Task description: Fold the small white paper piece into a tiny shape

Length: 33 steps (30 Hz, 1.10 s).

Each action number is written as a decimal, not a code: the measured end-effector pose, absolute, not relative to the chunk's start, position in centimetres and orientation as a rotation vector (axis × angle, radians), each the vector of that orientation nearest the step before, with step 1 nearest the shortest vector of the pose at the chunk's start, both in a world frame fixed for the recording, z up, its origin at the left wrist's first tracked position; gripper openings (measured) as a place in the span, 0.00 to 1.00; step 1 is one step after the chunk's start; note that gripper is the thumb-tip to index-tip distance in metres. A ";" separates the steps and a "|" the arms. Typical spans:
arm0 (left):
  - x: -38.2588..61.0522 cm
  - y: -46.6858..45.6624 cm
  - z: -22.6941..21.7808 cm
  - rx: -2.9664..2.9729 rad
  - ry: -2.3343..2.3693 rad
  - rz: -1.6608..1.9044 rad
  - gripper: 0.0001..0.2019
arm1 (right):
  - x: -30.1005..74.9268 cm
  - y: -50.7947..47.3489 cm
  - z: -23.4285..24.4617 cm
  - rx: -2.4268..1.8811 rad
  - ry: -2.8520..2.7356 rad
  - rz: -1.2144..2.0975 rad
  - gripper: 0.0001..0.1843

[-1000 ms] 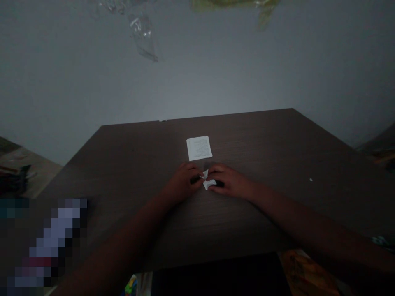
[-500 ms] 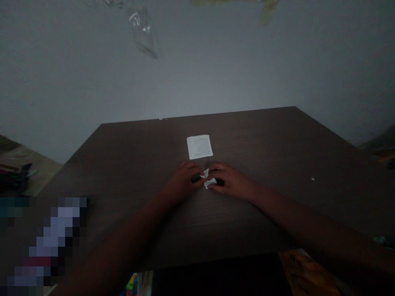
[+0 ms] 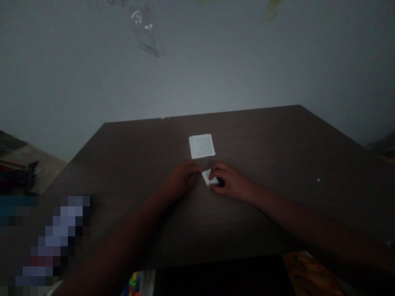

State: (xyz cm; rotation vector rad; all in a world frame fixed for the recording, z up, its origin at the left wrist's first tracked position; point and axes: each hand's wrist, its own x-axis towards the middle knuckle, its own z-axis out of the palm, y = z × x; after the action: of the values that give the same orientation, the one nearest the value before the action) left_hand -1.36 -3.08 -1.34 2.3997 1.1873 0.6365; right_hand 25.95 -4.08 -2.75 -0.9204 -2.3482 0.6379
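A small piece of white paper [image 3: 206, 176], apparently folded, lies on the dark brown table between my hands. My right hand [image 3: 231, 181] grips it from the right, thumb at the near edge and fingers curled over the far side, so part of the paper is hidden. At its left corner, the fingertips of my left hand [image 3: 181, 179] are drawn together and touch the paper. Just beyond both hands sits a small stack of white paper squares [image 3: 202, 146] with printed text on the top one.
The table [image 3: 262, 139] backs onto a pale wall [image 3: 200, 74] with a clear plastic piece [image 3: 144, 28] on it. A tiny white scrap [image 3: 318, 179] lies at the right. A blurred-out item [image 3: 58, 234] is at the left, and colourful things [image 3: 134, 283] show below the front edge.
My left fingers have drawn slightly left, to the paper's corner. The paper, which had raised flaps, now looks flatter. My right hand stays on it.
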 end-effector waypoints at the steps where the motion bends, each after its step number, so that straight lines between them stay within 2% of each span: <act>1: -1.4 -3.0 -1.4 2.398 1.204 0.643 0.19 | 26.0 -4.1 -2.7 -0.926 -2.353 0.636 0.09; 14: -1.7 -3.9 -0.4 2.503 1.204 0.545 0.17 | 25.6 -4.4 -2.3 -0.925 -2.378 0.607 0.10; 24: -0.2 -4.9 0.0 2.520 1.352 0.526 0.02 | 26.0 -3.8 -1.9 -0.822 -2.430 0.589 0.04; 33: -0.2 -4.8 -0.2 2.536 1.407 0.460 0.06 | 26.5 -3.1 -1.8 -0.830 -2.471 0.608 0.07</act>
State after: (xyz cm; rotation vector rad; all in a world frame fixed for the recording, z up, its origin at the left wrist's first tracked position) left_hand -0.22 -4.80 -0.16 2.5358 1.4067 0.4602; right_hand 26.46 -3.14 -1.82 -0.8301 -2.4714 0.6080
